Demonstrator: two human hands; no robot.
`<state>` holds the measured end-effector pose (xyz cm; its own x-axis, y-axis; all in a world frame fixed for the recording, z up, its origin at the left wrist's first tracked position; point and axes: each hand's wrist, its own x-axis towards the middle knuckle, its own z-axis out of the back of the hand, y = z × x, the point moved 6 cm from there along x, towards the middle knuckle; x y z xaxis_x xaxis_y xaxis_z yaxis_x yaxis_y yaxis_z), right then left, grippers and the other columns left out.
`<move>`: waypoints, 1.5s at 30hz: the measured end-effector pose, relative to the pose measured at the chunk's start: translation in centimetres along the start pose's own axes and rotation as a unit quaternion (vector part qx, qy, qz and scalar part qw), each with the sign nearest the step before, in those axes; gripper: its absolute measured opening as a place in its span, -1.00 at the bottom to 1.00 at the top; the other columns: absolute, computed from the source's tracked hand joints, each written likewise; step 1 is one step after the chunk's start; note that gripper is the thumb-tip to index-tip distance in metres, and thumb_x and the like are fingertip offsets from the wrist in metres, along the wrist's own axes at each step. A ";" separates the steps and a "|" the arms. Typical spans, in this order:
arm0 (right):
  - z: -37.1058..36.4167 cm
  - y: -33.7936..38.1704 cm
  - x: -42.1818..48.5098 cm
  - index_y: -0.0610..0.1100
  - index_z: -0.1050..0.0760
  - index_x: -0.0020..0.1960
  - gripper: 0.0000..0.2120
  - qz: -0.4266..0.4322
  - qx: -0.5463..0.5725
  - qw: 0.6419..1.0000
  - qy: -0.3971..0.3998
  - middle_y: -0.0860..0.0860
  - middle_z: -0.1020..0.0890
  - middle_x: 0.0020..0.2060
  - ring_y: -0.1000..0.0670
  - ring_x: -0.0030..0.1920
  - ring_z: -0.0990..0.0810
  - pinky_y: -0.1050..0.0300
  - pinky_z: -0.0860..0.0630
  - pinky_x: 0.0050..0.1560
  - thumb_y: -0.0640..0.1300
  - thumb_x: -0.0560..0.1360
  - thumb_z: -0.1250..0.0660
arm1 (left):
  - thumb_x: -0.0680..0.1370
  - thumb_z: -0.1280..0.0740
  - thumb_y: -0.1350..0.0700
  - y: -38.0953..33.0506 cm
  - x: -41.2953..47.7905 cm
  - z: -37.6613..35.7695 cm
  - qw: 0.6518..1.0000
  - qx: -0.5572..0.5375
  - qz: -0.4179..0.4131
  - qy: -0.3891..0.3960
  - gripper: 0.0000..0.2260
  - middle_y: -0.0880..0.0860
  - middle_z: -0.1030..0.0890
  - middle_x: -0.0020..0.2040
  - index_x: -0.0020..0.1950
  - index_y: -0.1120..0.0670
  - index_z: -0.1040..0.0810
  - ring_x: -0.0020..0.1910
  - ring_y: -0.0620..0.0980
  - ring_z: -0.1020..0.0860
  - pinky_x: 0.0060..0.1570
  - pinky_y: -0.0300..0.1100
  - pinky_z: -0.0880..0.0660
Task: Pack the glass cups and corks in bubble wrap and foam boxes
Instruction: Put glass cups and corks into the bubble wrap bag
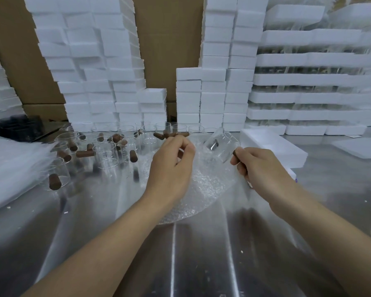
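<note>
Slippage is the worry: the clear glass cup [222,144] hangs tilted just beyond the right hand [263,170], whose fingers [236,161] are curled round only its brown cork stub [234,152], so a loose hold could drop it past the crinkled sheet of clear bubble wrap [201,189] below onto the shiny metal worktop [201,254]. The left hand [171,163] has its fingers [186,148] pinched together, apparently on the wrap's edge; a tug could knock the clear glasses [105,151] and brown corks [85,153] just left of them
</note>
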<state>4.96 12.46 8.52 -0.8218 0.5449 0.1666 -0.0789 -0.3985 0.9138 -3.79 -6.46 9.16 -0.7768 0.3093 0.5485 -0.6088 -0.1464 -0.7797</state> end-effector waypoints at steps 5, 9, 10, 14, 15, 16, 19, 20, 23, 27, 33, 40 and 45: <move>-0.9 0.2 -0.2 0.02 -0.67 -0.20 -0.65 0.054 -0.056 0.996 0.051 0.15 -0.51 -0.43 0.12 -0.44 -0.40 0.07 -0.34 -0.25 0.08 0.67 -0.26 | 0.74 -0.28 0.08 -0.6 -0.3 -0.2 1.000 0.011 -0.017 -0.005 -0.79 -0.11 -0.56 0.00 -0.10 -0.06 -0.53 0.01 -0.25 -0.53 -0.10 -0.49 -0.36; -2.0 -0.5 -0.7 0.05 -0.73 -0.17 -0.69 0.019 -0.037 0.992 0.122 0.10 -0.39 -0.40 0.04 -0.34 -0.30 0.22 -0.24 -0.37 0.07 0.64 -0.31 | 0.76 -0.24 0.03 -0.9 -0.5 -0.4 0.997 0.047 -0.055 -0.010 -0.86 -0.16 -0.55 0.07 0.02 -0.09 -0.52 0.13 -0.25 -0.53 -0.07 -0.41 -0.37; -2.1 -0.5 -0.8 0.02 -0.74 -0.15 -0.71 0.012 -0.034 0.990 0.140 0.13 -0.40 -0.39 0.05 -0.31 -0.30 0.25 -0.24 -0.35 0.07 0.63 -0.33 | 0.76 -0.23 0.02 -0.9 -0.5 -0.6 0.996 0.053 -0.067 -0.007 -0.87 -0.17 -0.54 0.07 0.05 -0.08 -0.52 0.15 -0.22 -0.53 -0.03 -0.33 -0.41; -2.3 -0.9 -0.9 -0.29 -0.63 -0.02 -0.58 0.004 -0.036 0.979 0.202 -0.02 -0.44 -0.25 -0.06 -0.19 -0.26 0.14 -0.23 -0.15 0.12 0.53 -0.43 | 0.75 -0.24 0.00 -1.5 -0.9 -1.0 0.986 0.097 -0.132 0.000 -0.87 -0.13 -0.53 0.06 0.05 -0.04 -0.52 0.13 -0.07 -0.52 0.11 -0.08 -0.50; -2.3 -1.0 -1.0 -0.27 -0.64 0.02 -0.57 -0.003 -0.030 0.977 0.209 0.00 -0.47 -0.25 -0.09 -0.18 -0.26 0.12 -0.23 -0.14 0.13 0.53 -0.44 | 0.75 -0.24 -0.01 -1.7 -1.0 -1.1 0.983 0.113 -0.145 -0.002 -0.87 -0.12 -0.52 0.07 0.05 -0.05 -0.52 0.13 -0.06 -0.51 0.13 -0.09 -0.48; -2.2 -1.0 -1.0 -0.19 -0.70 0.03 -0.61 -0.013 -0.020 0.977 0.213 0.05 -0.53 -0.26 -0.07 -0.21 -0.28 0.13 -0.26 -0.15 0.15 0.54 -0.44 | 0.74 -0.25 -0.02 -2.0 -1.1 -1.0 0.979 0.127 -0.157 -0.007 -0.87 -0.13 -0.52 0.08 0.05 -0.05 -0.54 0.14 -0.06 -0.50 0.15 -0.11 -0.46; -2.2 -0.9 -1.2 0.06 -0.78 -0.01 -0.75 -0.028 0.015 0.975 0.221 0.12 -0.66 -0.22 0.05 -0.25 -0.36 0.22 -0.35 -0.19 0.18 0.55 -0.43 | 0.71 -0.32 0.00 -2.8 -1.5 -1.1 0.966 0.161 -0.199 -0.023 -0.87 -0.14 -0.53 0.12 0.06 -0.01 -0.62 0.17 -0.05 -0.48 0.17 -0.09 -0.45; -2.3 -0.8 -1.2 0.05 -0.78 -0.04 -0.78 -0.030 0.038 0.973 0.225 0.09 -0.67 -0.20 0.06 -0.27 -0.37 0.23 -0.36 -0.22 0.14 0.56 -0.44 | 0.69 -0.35 0.01 -3.0 -1.6 -1.2 0.961 0.170 -0.215 -0.029 -0.88 -0.13 -0.54 0.13 0.05 0.00 -0.64 0.18 -0.04 -0.49 0.16 -0.04 -0.47; -2.8 -0.8 -1.2 -0.04 -0.74 -0.13 -0.80 -0.052 0.136 0.962 0.231 -0.04 -0.70 -0.13 0.06 -0.29 -0.40 0.20 -0.37 -0.24 -0.06 0.61 -0.41 | 0.65 -0.41 0.04 -3.9 -2.0 -1.2 0.948 0.178 -0.255 -0.061 -0.91 -0.09 -0.57 0.14 0.02 0.03 -0.66 0.19 -0.01 -0.50 0.10 0.04 -0.51; -3.1 -0.7 -1.3 -0.09 -0.72 -0.01 -0.82 -0.066 0.189 0.949 0.244 -0.03 -0.67 -0.13 0.07 -0.33 -0.45 0.25 -0.39 -0.33 -0.14 0.66 -0.34 | 0.64 -0.44 0.02 -4.7 -2.5 -1.4 0.936 0.182 -0.295 -0.064 -0.90 -0.04 -0.59 0.20 0.00 0.03 -0.69 0.22 0.01 -0.50 0.06 0.00 -0.51; -2.9 -0.7 -1.1 -0.10 -0.67 -0.14 -0.62 -0.054 0.218 0.942 0.249 -0.01 -0.65 -0.24 0.10 -0.35 -0.42 0.26 -0.34 -0.40 -0.34 0.66 -0.15 | 0.63 -0.43 -0.03 -5.7 -3.5 -2.4 0.938 0.160 -0.303 -0.047 -0.84 -0.04 -0.61 0.17 -0.04 0.01 -0.73 0.21 0.01 -0.51 0.06 -0.01 -0.49; -3.0 -0.6 -0.7 -0.17 -0.58 0.20 -0.65 -0.086 0.304 0.925 0.211 -0.11 -0.56 -0.09 0.11 -0.38 -0.42 0.28 -0.35 -0.47 -0.46 0.64 -0.12 | 0.64 -0.42 0.05 -6.7 -2.6 -0.4 0.953 0.085 -0.278 -0.085 -0.89 -0.05 -0.59 0.16 0.12 0.02 -0.70 0.21 -0.03 -0.52 0.25 -0.09 -0.43; -2.0 0.5 -1.4 -0.01 -0.77 -0.08 -0.78 0.003 0.168 0.963 0.213 0.07 -0.73 -0.15 0.18 -0.36 -0.53 0.34 -0.46 -0.36 -0.30 0.52 -0.44 | 0.53 -0.50 -0.08 -4.1 1.5 4.5 0.989 0.008 -0.098 -0.106 -0.56 -0.22 -0.51 0.31 0.36 -0.24 -0.46 0.35 -0.19 -0.48 0.28 -0.19 -0.40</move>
<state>4.93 10.07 8.04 -0.9840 0.1633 0.0713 0.0552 -0.1012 0.9933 -3.22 -9.65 14.53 -0.6588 0.1293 0.7411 -0.7523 -0.1184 -0.6481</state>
